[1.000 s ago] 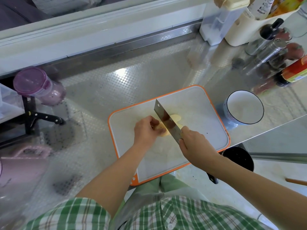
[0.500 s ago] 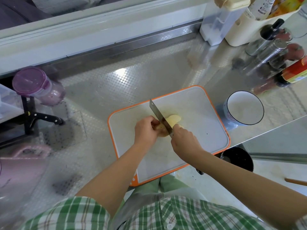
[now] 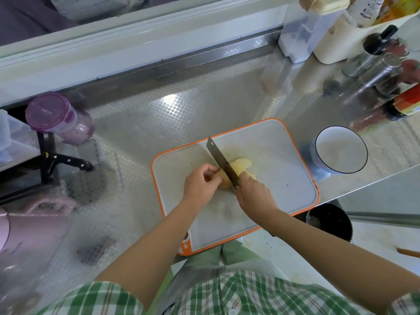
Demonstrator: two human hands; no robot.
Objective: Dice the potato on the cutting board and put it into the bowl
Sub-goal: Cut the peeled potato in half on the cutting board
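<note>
Knife [image 3: 221, 163] swung upright onto potato [image 3: 239, 168] since a second ago; right hand [image 3: 254, 196] grip clamped on knife; left hand [image 3: 200, 185] grip curled round potato on cutting board [image 3: 284, 178].

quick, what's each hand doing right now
Left hand: fingers curled, holding the potato on the cutting board.
Right hand: gripping the knife.

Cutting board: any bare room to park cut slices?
Bare: cutting board right half, between potato and bowl; also the near strip between the forearms. Crowded: mid-board, where left hand, cleaver and right hand meet.
</note>
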